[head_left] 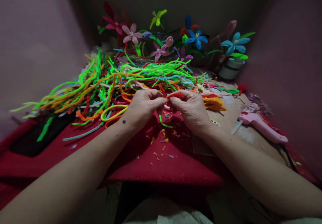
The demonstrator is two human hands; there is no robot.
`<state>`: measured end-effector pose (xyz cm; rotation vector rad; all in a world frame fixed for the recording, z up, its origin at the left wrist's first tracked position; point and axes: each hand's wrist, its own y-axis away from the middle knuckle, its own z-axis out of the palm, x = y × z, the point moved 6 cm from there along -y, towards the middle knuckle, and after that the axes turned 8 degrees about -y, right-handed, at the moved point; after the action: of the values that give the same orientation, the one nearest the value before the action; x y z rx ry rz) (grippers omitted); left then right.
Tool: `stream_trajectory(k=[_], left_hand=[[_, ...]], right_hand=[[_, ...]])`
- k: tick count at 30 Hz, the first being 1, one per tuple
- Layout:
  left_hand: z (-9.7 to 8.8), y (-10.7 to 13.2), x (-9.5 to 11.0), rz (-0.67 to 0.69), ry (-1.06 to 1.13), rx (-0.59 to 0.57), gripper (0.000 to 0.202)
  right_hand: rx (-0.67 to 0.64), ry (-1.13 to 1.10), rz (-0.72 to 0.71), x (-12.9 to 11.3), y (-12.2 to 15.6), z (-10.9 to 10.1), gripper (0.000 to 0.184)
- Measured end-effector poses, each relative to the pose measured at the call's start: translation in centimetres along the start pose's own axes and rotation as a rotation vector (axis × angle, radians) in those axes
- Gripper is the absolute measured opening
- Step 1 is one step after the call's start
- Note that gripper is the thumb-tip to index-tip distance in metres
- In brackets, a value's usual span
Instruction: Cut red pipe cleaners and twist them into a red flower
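Observation:
A red pipe cleaner [176,95] is pinched between my two hands, over the middle of the table. The thumb and forefinger of my left hand [146,103] close on its left part, where a short red end sticks up. My right hand [192,108] grips the other part in the same way, its fingertips almost touching the left ones. The fingers curled underneath are partly hidden. Behind the hands spreads a big heap of loose pipe cleaners [161,69], green, orange, red and white. Just right of my right hand lies a yellow-orange bundle [213,103].
Pipe-cleaner flowers [197,39] stand along the back, near a jar [231,68]. On the right, a pink glue gun [261,125] rests on a cardboard sheet [227,135]. Coloured scraps litter the red tablecloth [151,167]. A black flat object [37,138] lies at left.

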<state>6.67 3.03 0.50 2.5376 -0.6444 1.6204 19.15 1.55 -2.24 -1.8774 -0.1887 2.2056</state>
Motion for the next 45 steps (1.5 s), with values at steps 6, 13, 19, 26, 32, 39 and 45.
stream_trajectory(k=[6, 13, 19, 26, 32, 39, 45], left_hand=[[0.2, 0.4, 0.4, 0.183, -0.234, 0.139, 0.016], [0.3, 0.6, 0.4, 0.222, -0.277, 0.195, 0.015], [0.1, -0.4, -0.7, -0.018, 0.204, -0.016, 0.007], [0.4, -0.5, -1.2, -0.006, 0.309, -0.074, 0.013], [0.2, -0.4, -0.9, -0.031, 0.305, -0.070, 0.013], [-0.6, -0.3, -0.7, 0.092, 0.047, 0.119, 0.015], [0.8, 1.6, 2.0, 0.809, -0.610, 0.277, 0.014]], right_hand=[[0.040, 0.035, -0.065, -0.1, 0.0, -0.2, 0.007], [0.059, -0.042, -0.084, 0.0, 0.4, 0.0, 0.009], [-0.006, -0.195, 0.063, 0.1, 0.0, 0.5, 0.007], [-0.071, -0.246, 0.149, 0.8, -0.2, 0.6, 0.006], [-0.092, -0.241, 0.179, 0.8, -0.2, 0.6, 0.008], [-0.069, -0.212, 0.263, 1.2, -0.2, 0.6, 0.012], [-0.068, -0.163, 0.205, 0.9, -0.2, 0.5, 0.020]])
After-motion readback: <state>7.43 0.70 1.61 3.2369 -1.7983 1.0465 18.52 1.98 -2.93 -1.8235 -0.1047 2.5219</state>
